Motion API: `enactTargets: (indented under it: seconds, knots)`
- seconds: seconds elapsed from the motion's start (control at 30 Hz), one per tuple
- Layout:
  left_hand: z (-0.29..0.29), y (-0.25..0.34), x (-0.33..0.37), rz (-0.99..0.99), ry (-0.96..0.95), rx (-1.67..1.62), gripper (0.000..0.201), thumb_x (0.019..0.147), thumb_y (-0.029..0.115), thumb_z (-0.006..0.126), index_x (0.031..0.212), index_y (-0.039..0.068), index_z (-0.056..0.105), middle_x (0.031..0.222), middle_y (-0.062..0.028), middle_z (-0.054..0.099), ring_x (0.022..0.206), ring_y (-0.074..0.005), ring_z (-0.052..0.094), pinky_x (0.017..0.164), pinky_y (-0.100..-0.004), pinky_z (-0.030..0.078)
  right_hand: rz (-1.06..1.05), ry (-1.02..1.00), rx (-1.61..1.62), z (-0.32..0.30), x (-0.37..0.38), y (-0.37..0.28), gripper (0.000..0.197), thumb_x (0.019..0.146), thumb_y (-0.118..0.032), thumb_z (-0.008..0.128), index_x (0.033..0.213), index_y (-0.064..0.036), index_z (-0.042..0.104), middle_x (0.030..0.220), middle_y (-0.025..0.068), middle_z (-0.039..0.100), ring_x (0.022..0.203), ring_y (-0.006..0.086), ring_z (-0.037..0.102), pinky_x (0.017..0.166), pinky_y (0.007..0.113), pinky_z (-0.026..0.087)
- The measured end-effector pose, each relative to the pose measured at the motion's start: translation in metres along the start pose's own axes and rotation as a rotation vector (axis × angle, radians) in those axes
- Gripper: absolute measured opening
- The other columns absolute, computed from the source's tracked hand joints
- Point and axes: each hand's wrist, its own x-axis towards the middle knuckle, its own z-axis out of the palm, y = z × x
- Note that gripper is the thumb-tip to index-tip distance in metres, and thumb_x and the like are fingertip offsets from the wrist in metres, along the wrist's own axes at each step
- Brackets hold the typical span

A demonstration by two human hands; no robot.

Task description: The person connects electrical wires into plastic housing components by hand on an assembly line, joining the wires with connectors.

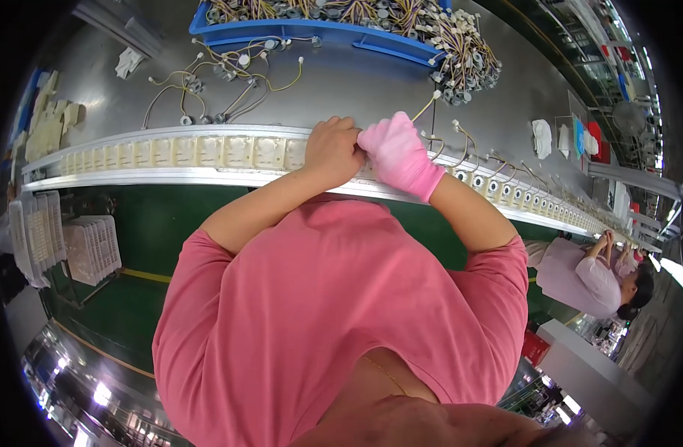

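Note:
A long rail (133, 175) carries a row of cream plastic housings (235, 151) and crosses in front of me. My bare left hand (332, 153) is closed over the row, its curled fingers meeting my right hand. In a pink glove, my right hand (401, 155) is closed too, pressed down at the same spot. A yellow wire with a white connector (436, 95) sticks out beyond its fingers. What lies between the fingers of both hands is hidden. To the right, the housings (505, 192) hold round dark-centred parts with wires; left of my hands they show none.
Behind the rail, loose wired parts (196, 86) lie on the metal table (341, 82). A blue tray (311, 31) overflows with more, piled at its right corner. White plastic baskets (92, 249) stand at left. Another person (587, 276) works farther right along the rail.

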Motion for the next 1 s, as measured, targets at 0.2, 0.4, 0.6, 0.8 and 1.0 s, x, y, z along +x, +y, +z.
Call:
enactTargets:
  seconds: [0.2, 0.4, 0.6, 0.8, 1.0]
  knots:
    - [0.001, -0.004, -0.002, 0.04, -0.003, 0.013, 0.006, 0.066, 0.011, 0.06, 0.071, 0.008, 0.062, 0.079, -0.0046, 0.054, 0.083, -0.0244, 0.051, 0.072, -0.0374, 0.039, -0.024, -0.117, 0.079, 0.001, -0.003, 0.007, 0.003, 0.069, -0.014, 0.059, 0.067, -0.013, 0.057, 0.065, 0.0048, 0.058, 0.065, 0.0249, 0.058, 0.065, 0.037, 0.034]
    - [0.002, -0.008, -0.008, 0.116, 0.024, 0.007, 0.011, 0.065, 0.009, 0.059, 0.075, 0.006, 0.06, 0.081, -0.0066, 0.053, 0.084, -0.0254, 0.05, 0.072, -0.038, 0.039, 0.033, -0.002, 0.171, 0.002, -0.007, 0.009, 0.011, 0.07, -0.016, 0.061, 0.064, -0.0119, 0.054, 0.062, 0.0057, 0.055, 0.063, 0.0267, 0.055, 0.065, 0.037, 0.035]
    - [-0.002, -0.003, -0.004, 0.165, -0.005, 0.006, 0.013, 0.064, 0.009, 0.059, 0.076, 0.004, 0.058, 0.083, -0.0092, 0.052, 0.084, -0.0264, 0.05, 0.072, -0.038, 0.04, 0.075, -0.01, 0.147, 0.011, -0.008, 0.008, 0.01, 0.068, -0.015, 0.061, 0.064, -0.0112, 0.053, 0.063, 0.0066, 0.056, 0.063, 0.0282, 0.055, 0.066, 0.037, 0.036]
    - [-0.002, -0.005, -0.007, 0.183, 0.057, 0.009, 0.013, 0.063, 0.008, 0.059, 0.075, 0.004, 0.056, 0.082, -0.0093, 0.051, 0.083, -0.0267, 0.05, 0.071, -0.038, 0.04, 0.172, -0.17, 0.804, 0.01, 0.003, 0.071, 0.016, 0.076, -0.02, 0.059, 0.084, -0.0077, 0.065, 0.083, 0.0128, 0.066, 0.079, 0.0284, 0.063, 0.074, 0.039, 0.047]
    - [-0.001, -0.004, -0.006, 0.179, 0.052, 0.055, 0.011, 0.066, 0.007, 0.059, 0.076, 0.005, 0.053, 0.081, -0.0091, 0.049, 0.081, -0.0277, 0.049, 0.069, -0.039, 0.039, 0.631, -0.955, 0.322, 0.058, 0.014, 0.123, 0.05, 0.063, -0.045, 0.064, 0.094, -0.0052, 0.069, 0.093, 0.0128, 0.067, 0.086, 0.0261, 0.065, 0.077, 0.035, 0.05]
